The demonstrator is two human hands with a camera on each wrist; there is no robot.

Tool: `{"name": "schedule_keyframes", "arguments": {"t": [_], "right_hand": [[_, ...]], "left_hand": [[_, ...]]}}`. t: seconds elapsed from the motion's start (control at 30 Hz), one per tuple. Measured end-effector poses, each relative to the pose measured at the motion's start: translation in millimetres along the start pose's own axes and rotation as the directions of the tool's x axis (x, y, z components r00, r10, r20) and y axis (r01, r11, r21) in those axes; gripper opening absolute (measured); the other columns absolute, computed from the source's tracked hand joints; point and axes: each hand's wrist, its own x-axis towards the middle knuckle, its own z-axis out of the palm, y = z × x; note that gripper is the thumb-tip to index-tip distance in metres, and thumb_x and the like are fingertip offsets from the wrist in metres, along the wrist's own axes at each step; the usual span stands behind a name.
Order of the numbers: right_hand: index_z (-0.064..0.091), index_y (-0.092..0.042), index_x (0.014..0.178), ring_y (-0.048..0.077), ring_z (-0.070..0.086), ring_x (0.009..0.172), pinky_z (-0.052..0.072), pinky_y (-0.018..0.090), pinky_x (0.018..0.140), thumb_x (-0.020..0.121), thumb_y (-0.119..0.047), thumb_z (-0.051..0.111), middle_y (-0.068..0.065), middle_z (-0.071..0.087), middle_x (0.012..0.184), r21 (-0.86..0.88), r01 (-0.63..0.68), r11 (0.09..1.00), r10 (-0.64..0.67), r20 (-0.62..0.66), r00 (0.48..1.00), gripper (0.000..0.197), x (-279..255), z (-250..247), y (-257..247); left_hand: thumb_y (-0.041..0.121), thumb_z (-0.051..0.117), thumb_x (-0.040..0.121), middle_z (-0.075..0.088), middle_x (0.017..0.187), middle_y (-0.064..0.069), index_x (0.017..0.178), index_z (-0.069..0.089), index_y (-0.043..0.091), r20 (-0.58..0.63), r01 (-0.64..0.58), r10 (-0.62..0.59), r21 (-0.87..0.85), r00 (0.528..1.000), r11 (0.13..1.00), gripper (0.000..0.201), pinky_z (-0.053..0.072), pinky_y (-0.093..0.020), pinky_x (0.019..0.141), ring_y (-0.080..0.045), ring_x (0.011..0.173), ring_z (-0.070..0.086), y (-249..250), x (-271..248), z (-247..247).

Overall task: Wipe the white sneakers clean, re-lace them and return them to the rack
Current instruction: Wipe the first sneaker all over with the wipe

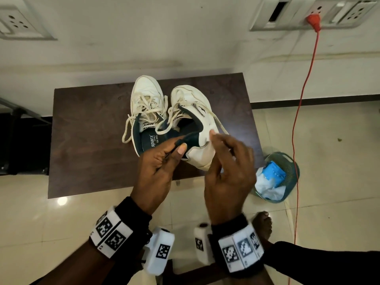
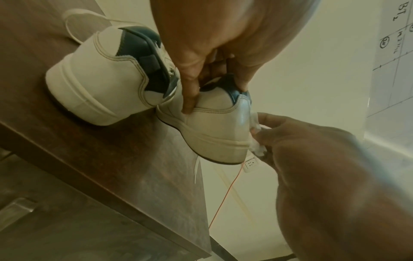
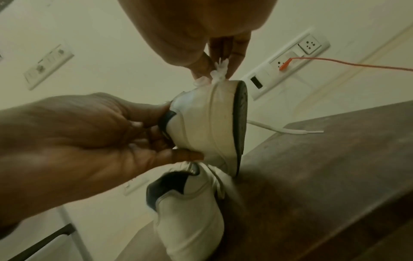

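Two white sneakers with navy collars and loose cream laces lie on a dark brown table [image 1: 86, 140]. The left sneaker [image 1: 146, 99] rests flat. My left hand [image 1: 179, 146] grips the heel collar of the right sneaker [image 1: 197, 112], thumb outside and fingers inside, tipping its heel [image 2: 212, 130] off the table. My right hand [image 1: 213, 136] pinches a small crumpled white wipe [image 3: 220, 70] against the outer side of that heel [image 3: 201, 123], near the sole edge. In the head view the wipe is mostly hidden by my fingers.
A teal basket [image 1: 287, 161] with a blue packet and white wipes sits on the floor right of the table. An orange cord [image 1: 304, 99] hangs from a wall socket beside it. A dark rack [image 1: 20, 140] stands at left. A bare foot [image 1: 263, 225] is near the basket.
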Motion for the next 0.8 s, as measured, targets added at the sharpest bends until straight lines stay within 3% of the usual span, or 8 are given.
{"name": "schedule_keyframes", "arguments": {"t": [0.2,0.27,0.4,0.53,0.6,0.7,0.73,0.8], "right_hand": [[0.072,-0.005,0.121,0.026,0.063,0.103,0.052,0.027,0.086,0.084,0.015,0.067,0.016,0.067,0.113,-0.021,0.04,0.999,-0.039,0.053,0.998,0.042,-37.9,-12.2,7.2],[0.073,-0.006,0.118,0.025,0.063,0.101,0.048,0.02,0.087,0.082,0.017,0.066,0.013,0.068,0.111,-0.006,-0.016,1.0,0.016,0.039,0.999,0.043,-24.7,-9.8,14.7],[0.077,-0.01,0.111,0.022,0.065,0.097,0.038,0.006,0.088,0.089,0.002,0.065,0.006,0.072,0.106,0.032,-0.096,0.995,0.093,0.087,0.992,0.028,6.9,2.4,29.8],[0.076,-0.008,0.112,0.02,0.067,0.102,0.045,0.012,0.093,0.087,0.008,0.07,0.009,0.072,0.108,0.111,-0.158,0.981,0.153,0.054,0.987,0.031,-12.2,-10.0,23.6],[0.075,-0.004,0.113,0.017,0.065,0.103,0.047,0.015,0.092,0.085,0.012,0.071,0.012,0.069,0.107,0.125,-0.148,0.981,0.145,0.031,0.989,0.032,-31.3,-16.3,14.0],[0.074,0.0,0.113,0.017,0.063,0.102,0.05,0.02,0.089,0.082,0.014,0.074,0.016,0.066,0.106,0.109,-0.086,0.99,0.089,-0.023,0.996,0.034,-46.0,-10.6,3.5],[0.074,0.001,0.113,0.019,0.064,0.101,0.052,0.022,0.088,0.082,0.016,0.073,0.017,0.065,0.104,0.111,-0.072,0.991,0.078,-0.044,0.996,0.034,-45.7,-7.6,1.8],[0.074,0.002,0.112,0.021,0.064,0.098,0.053,0.025,0.086,0.083,0.015,0.072,0.019,0.065,0.103,0.104,-0.038,0.994,0.046,-0.072,0.996,0.032,-39.4,-4.4,-0.3]], "left_hand": [[0.004,0.049,0.105,0.072,0.123,-0.007,0.132,0.064,0.004,0.043,-0.018,0.014,0.091,0.999,0.996,0.031,0.053,-0.055,0.099,-0.028,0.116,0.067,-4.6,2.0,-4.8],[0.004,0.049,0.105,0.071,0.125,-0.007,0.133,0.063,0.004,0.045,-0.023,0.02,0.076,0.999,0.997,0.031,0.051,-0.056,0.101,-0.027,0.12,0.066,-5.2,2.6,-5.7],[0.005,0.05,0.105,0.071,0.126,-0.006,0.132,0.064,0.004,0.025,-0.038,0.036,0.085,0.999,0.996,0.031,0.05,-0.055,0.104,-0.025,0.121,0.065,-4.4,4.4,-9.1],[0.004,0.05,0.104,0.07,0.127,-0.007,0.131,0.064,0.002,0.016,-0.037,0.036,0.039,0.999,0.999,0.03,0.049,-0.054,0.105,-0.026,0.122,0.064,-1.9,8.5,-9.2],[0.003,0.05,0.104,0.072,0.123,-0.005,0.132,0.063,0.0,0.005,-0.036,0.036,0.017,0.999,0.999,0.031,0.051,-0.048,0.104,-0.023,0.12,0.065,2.5,11.0,-7.7],[-0.002,0.048,0.103,0.069,0.087,0.001,0.131,0.061,-0.005,-0.01,-0.041,0.042,0.007,0.999,0.999,0.031,0.051,-0.018,0.084,0.004,0.095,0.066,6.3,13.8,-6.0],[-0.002,0.048,0.103,0.068,0.085,0.0,0.131,0.061,-0.006,-0.02,-0.042,0.042,-0.01,0.999,0.999,0.031,0.048,-0.013,0.08,0.007,0.091,0.064,7.5,14.1,-5.8],[-0.001,0.048,0.103,0.076,0.101,0.002,0.129,0.063,-0.003,-0.043,-0.024,0.022,-0.063,0.999,0.998,0.03,0.049,-0.016,0.08,-0.003,0.096,0.067,11.2,15.2,-7.1]]}}
